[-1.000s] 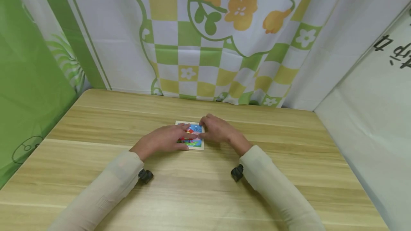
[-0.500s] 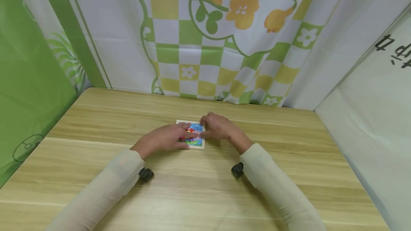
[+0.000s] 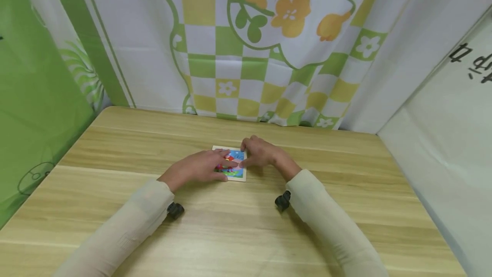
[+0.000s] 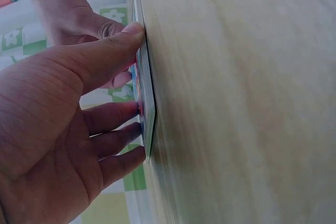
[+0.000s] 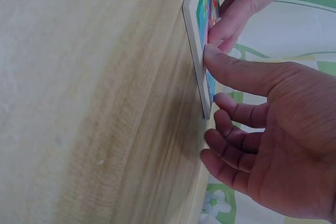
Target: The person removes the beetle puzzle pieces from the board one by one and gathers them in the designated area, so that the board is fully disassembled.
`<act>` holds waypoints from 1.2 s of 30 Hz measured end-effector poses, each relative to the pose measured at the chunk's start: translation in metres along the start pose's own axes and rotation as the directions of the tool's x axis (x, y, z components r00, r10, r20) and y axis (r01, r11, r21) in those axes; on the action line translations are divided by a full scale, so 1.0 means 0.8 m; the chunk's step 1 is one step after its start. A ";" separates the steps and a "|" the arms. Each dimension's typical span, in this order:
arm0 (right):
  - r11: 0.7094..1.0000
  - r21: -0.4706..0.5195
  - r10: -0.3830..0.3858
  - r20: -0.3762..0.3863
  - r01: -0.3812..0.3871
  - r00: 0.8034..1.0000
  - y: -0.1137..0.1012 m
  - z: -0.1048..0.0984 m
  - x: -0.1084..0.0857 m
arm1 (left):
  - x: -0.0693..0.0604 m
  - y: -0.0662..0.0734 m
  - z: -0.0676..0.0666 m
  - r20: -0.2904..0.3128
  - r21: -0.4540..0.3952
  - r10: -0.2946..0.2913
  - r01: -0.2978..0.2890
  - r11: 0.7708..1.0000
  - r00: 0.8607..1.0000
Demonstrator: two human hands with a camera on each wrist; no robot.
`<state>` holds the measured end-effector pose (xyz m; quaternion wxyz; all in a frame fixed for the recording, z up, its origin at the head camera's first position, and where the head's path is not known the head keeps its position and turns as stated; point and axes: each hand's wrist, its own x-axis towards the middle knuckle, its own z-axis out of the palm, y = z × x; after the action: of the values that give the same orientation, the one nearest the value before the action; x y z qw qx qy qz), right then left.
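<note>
A small square picture board (image 3: 237, 174) lies flat on the wooden table, its colourful cartoon framed by a pale border. My left hand (image 3: 200, 166) rests over its left part with fingers spread, covering much of the picture. In the left wrist view the left thumb (image 4: 131, 34) touches the board near one edge and the other fingertips press its face. From the right side, my right hand (image 3: 262, 152) touches the board's right edge with the thumb (image 5: 212, 56). Its other fingers bend loosely around the far right corner, and the right wrist view shows several of them off the board.
The wooden table (image 3: 230, 234) extends around the board on all sides. A checked, flowered curtain (image 3: 250, 67) hangs behind its far edge. Green cloth (image 3: 38, 97) is at the left, and a white sheet with black writing (image 3: 453, 140) at the right. Each wrist carries a small black camera (image 3: 175, 210).
Both hands keep nearly the same pose on the board. The whole view has shifted only very slightly.
</note>
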<state>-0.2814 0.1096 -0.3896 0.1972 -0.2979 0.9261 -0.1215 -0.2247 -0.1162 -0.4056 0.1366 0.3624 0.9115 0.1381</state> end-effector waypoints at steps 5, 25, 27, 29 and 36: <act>1.000 0.001 -0.005 0.002 0.005 1.000 -0.001 -0.001 0.000 | 0.000 0.000 0.001 0.001 -0.010 -0.008 0.008 1.000 1.000; 0.998 0.067 0.006 -0.005 -0.006 1.000 -0.003 -0.001 0.004 | 0.002 0.000 0.002 0.025 -0.022 -0.034 0.034 0.999 0.999; 0.995 0.098 0.001 -0.001 -0.001 1.000 -0.001 -0.001 0.004 | 0.002 0.001 0.001 0.024 -0.020 -0.032 0.033 0.999 0.999; 0.994 0.109 -0.026 -0.006 0.026 1.000 -0.001 -0.001 0.005 | 0.002 0.002 0.001 0.025 -0.018 -0.033 0.033 0.999 0.999; 0.996 0.081 -0.040 -0.028 0.042 0.999 -0.006 0.002 0.006 | 0.002 0.002 0.001 0.030 -0.025 -0.042 0.043 0.999 0.999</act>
<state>-0.2821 0.1030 -0.3905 0.1941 -0.3070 0.9166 -0.1671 -0.2245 -0.1137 -0.4058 0.1578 0.3433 0.9150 0.1416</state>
